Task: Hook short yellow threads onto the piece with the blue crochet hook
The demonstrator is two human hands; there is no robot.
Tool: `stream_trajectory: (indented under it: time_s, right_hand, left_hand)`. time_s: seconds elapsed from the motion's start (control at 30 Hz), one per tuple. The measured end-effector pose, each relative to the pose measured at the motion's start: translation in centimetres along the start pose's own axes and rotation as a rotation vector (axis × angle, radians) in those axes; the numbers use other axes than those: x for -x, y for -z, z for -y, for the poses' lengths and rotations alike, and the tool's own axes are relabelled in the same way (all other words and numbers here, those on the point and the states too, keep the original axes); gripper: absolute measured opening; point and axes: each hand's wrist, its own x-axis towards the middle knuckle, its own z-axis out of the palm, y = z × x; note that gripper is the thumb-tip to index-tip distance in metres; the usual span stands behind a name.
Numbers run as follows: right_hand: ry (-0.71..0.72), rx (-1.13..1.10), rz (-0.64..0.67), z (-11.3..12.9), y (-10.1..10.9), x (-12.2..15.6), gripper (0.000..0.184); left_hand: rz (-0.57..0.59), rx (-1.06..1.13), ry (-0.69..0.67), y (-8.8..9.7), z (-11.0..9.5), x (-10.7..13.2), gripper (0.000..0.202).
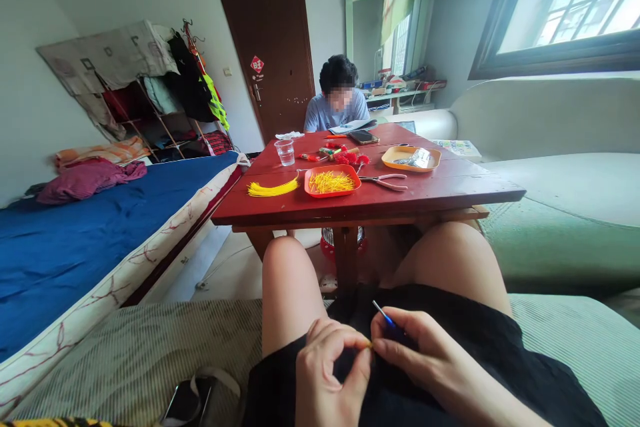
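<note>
Over my lap, my left hand is closed in a pinch, with a tiny yellow piece between thumb and forefinger. My right hand grips a slim tool with a blue handle and a thin metal shaft pointing up and left; its exact kind is unclear. The right fingertips meet the left ones at the yellow piece. Ahead on the table, an orange tray holds short yellow strands. Left of it lies a bundle of longer yellow strands, and to its right are pliers.
The dark red table also bears a clear plastic cup, red fuzzy pieces, a phone and a yellow tray with a plastic bag. Another person sits opposite with papers. Beside me lies a dark strapped device.
</note>
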Motion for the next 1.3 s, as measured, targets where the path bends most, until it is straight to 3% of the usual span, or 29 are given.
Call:
stream_trajectory:
  time_s: [0.1,0.3,0.5,0.63,0.97,1.3]
  right_hand:
    - [-0.083,-0.095,0.039,-0.5,0.0,-0.2,0.034]
    - [-0.085,-0.024,0.092,-1.6,-0.2,-0.9,0.022]
    - [0.199,0.292,-0.044,0.5,1.1,-0.4,0.017]
    - [0.303,0.435,0.012,0.7,1.2,-0.4,0.022]
    - [0.443,0.61,-0.04,-0.5,0.7,-0.2,0.037]
    - [0.498,0.721,-0.031,-0.4,0.4,-0.1,0.058]
  left_hand:
    - [-0.039,0.227,0.27,-0.6,-0.2,0.2,0.013]
    - [-0.164,0.434,0.464,-0.4,-0.7,-0.1,0.014]
    - [0.068,0.887,0.829,-0.7,0.4,-0.2,0.035]
    - [0.071,0.938,0.834,-0.9,0.6,-0.1,0.036]
    - [0.016,0.923,0.846,-0.7,0.0,-0.3,0.037]
    - [0.136,0.797,0.786,-0.3,0.1,-0.4,0.043]
